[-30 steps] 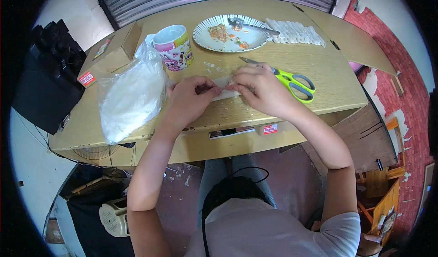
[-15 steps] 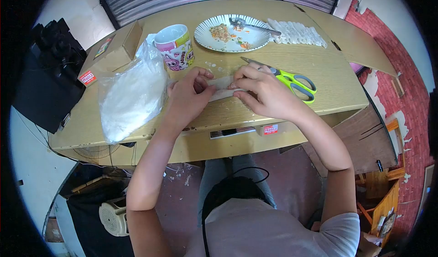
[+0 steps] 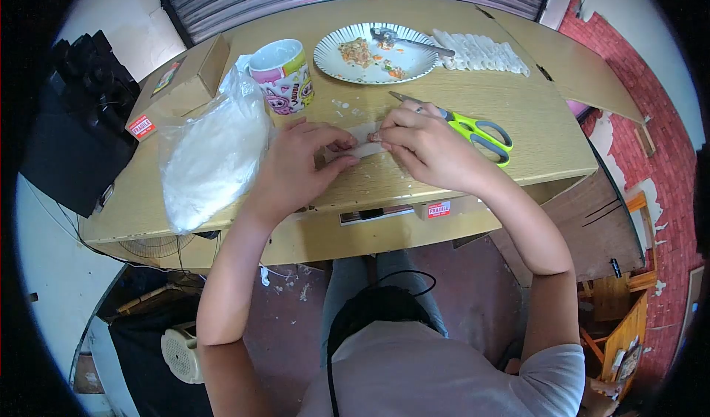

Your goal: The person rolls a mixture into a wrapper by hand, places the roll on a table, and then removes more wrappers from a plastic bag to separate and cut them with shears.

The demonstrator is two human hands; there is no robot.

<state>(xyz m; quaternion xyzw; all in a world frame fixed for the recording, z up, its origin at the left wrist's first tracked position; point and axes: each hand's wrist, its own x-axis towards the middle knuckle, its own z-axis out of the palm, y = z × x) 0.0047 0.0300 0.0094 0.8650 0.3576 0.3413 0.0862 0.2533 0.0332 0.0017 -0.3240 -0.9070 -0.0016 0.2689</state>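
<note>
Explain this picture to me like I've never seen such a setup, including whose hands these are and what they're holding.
There's no machine here: one person works with bare hands, seen by a head-worn camera looking forward and down. On the table are a cardboard box, a clear bag of something white, a mug, a plate with food and a spoon, a row of white rolls, and scissors. The right hand pinches a thin, whitish sheet; the left hand is at its other end, its grip partly hidden.
</note>
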